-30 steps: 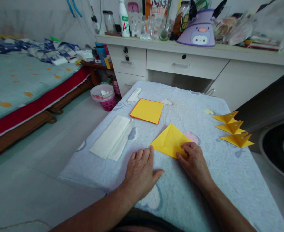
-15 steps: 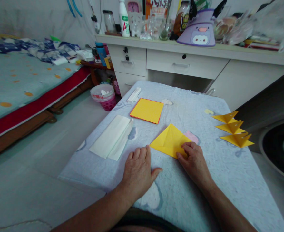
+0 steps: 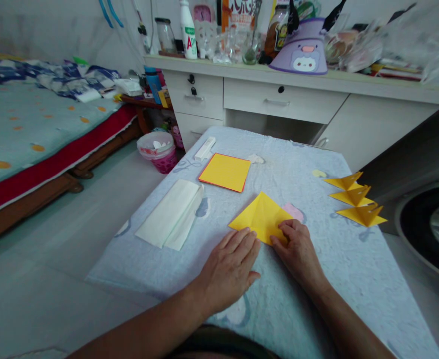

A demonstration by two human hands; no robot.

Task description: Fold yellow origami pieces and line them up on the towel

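The white desk [image 3: 279,94] stands well beyond both hands, with drawers and dark round knobs. A white plastic bottle [image 3: 188,25] on its top, far ahead of the left hand, has a label with red letters starting "A"; the rest is too small to read. The orange pack beside it bears white characters that cannot be made out. A purple visor cap [image 3: 301,52] with a printed cartoon face lies far ahead of the right hand.

The table [image 3: 316,279] under both hands has a pale blue, nubby, towel-like cover with faint printed figures.

A white folded sheet [image 3: 170,214], long and soft-edged, lies ahead and to the left of the left hand.

A stack of square yellow paper [image 3: 224,172] with orange edges lies flat, well ahead of the left hand.

The folded yellow paper [image 3: 260,217] lies flat on the cover just ahead of both hands. It is a smooth matte, kite-like shape with sharp creases and an apex pointing away.

The left hand [image 3: 230,267] is open and flat, palm down and fingers together, with its tips at the paper's near left edge. The right hand [image 3: 297,249] has bent fingers whose tips press down on the near right corner. The hands lie just beside each other without touching.

Three folded yellow pieces [image 3: 354,197], pointed and layered, sit in a row ahead and to the right of the right hand.
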